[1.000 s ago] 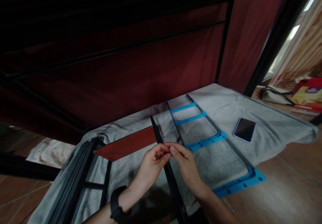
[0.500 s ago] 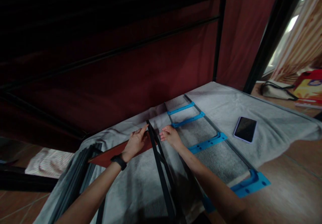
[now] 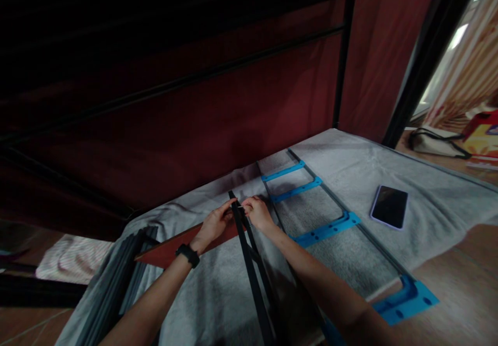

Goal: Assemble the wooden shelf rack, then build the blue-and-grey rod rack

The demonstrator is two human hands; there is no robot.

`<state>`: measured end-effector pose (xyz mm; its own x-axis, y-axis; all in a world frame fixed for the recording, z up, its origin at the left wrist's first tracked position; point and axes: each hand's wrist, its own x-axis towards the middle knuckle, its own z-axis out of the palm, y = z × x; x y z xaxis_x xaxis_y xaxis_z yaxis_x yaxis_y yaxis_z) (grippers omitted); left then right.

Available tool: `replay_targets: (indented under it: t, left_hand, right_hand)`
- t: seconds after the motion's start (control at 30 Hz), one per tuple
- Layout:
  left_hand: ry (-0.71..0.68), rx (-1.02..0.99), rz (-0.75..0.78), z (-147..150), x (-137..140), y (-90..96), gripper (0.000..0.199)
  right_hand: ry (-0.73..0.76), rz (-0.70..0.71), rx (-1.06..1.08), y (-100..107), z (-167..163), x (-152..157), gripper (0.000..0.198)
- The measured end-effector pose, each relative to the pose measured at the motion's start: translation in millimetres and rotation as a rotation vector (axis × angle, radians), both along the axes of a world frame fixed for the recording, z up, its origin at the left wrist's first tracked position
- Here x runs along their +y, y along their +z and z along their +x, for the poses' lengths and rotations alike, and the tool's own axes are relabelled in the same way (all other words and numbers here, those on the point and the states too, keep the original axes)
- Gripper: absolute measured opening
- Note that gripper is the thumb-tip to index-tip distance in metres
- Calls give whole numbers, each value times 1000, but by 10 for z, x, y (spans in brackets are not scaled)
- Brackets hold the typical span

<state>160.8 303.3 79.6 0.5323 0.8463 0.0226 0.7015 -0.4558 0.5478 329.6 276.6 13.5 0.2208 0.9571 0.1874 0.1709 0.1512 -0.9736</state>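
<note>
One black frame point(image 3: 252, 278), towards the cloth's point(image 3: 342, 151) far edge!
Left hand point(image 3: 215, 225) holds it; right hand point(image 3: 257, 212) pinches a pin point(image 3: 240, 207), droppable if we slacken.

This looks like a room in a home. Reddish-brown floor tiles point(image 3: 467, 284) show around a draped grey cloth point(image 3: 210, 294), and a striped curtain point(image 3: 469, 76) hangs beside a bright opening point(image 3: 459, 36) at the right. Near it sit a pale bag point(image 3: 438, 143) and a red-and-yellow box point(image 3: 484, 141); large dark-framed red panels point(image 3: 233, 118), perhaps furniture, stand behind the cloth.
</note>
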Motion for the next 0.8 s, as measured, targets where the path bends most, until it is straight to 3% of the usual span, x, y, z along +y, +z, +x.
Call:
replay_targets:
  t: [0.17,0.4,0.8]
  left_hand:
    - [16,22,1,-8,-7,14,52]
    - [22,15,-59,-4,7,35,52]
    - [-4,-29,-102,6,33,35,54]
  right_hand:
    - [5,4,-87,-38,41,15,22]
    - [86,-41,87,-48,38,34,22]
    - [116,-38,120,28,104,45,23]
